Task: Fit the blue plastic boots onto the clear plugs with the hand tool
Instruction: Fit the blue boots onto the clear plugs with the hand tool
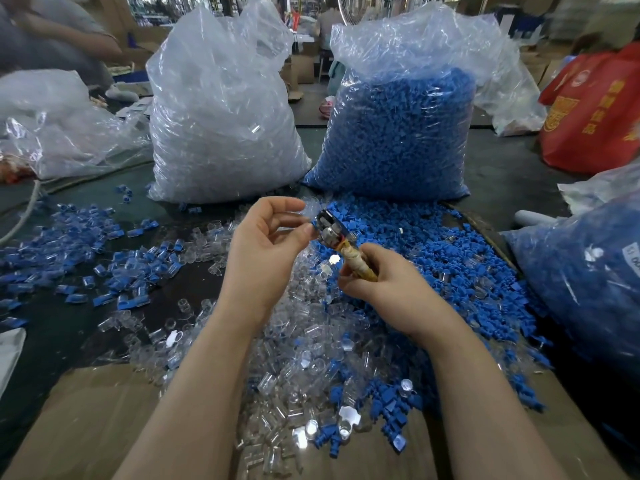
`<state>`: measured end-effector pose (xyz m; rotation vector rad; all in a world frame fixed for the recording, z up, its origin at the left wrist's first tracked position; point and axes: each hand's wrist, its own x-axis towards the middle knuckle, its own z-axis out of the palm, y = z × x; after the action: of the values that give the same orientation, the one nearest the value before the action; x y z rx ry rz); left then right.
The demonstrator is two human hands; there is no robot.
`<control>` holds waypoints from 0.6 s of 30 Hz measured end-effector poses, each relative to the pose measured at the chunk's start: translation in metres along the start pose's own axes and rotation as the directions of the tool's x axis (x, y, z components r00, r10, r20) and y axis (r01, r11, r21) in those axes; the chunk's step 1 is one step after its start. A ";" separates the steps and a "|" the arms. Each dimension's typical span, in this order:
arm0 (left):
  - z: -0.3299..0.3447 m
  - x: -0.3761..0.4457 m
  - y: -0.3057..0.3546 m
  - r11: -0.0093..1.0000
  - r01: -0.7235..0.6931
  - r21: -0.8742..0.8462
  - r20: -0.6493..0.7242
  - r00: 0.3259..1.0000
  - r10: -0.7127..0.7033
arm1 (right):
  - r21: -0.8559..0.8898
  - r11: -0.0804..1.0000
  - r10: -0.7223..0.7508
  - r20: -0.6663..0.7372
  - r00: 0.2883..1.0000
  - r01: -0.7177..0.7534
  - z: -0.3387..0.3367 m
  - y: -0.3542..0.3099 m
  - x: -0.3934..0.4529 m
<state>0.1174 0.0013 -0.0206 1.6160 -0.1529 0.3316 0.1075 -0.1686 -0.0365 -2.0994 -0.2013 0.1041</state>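
Note:
My right hand [381,282] grips the tape-wrapped handle of the hand tool [334,233], whose metal head points up and left. My left hand [266,244] pinches a small part at the tool's head, a clear plug with a blue boot [315,224] showing at the fingertips; most of it is hidden. Loose clear plugs [304,341] lie heaped under my wrists. Loose blue boots [450,265] are piled to the right. Fitted blue-and-clear pieces [104,268] are scattered to the left.
Two tall plastic bags stand behind the piles: clear plugs [221,126] on the left, blue boots [401,133] on the right. Another bag of blue parts [588,278] is at the right edge. A red bag [595,105] sits far right. Cardboard [86,427] covers the near table.

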 end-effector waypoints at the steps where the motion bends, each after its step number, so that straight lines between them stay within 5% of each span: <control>1: 0.000 0.000 0.000 1.000 -0.003 0.005 0.006 1.000 0.003 | -0.006 1.000 0.001 0.007 1.000 -0.001 0.000 0.001 0.000; 12: -0.003 0.000 -0.004 0.999 0.037 0.015 0.065 0.997 -0.037 | -0.174 0.985 -0.029 -0.029 0.999 0.023 0.001 0.003 0.000; 18: -0.004 0.000 -0.004 0.992 0.085 -0.095 0.085 0.993 -0.077 | -0.105 0.994 -0.031 0.010 0.999 0.032 0.001 0.006 0.000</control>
<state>0.1186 0.0052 -0.0242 1.5342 -0.1625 0.1924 0.1081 -0.1703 -0.0419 -2.1997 -0.2490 0.0850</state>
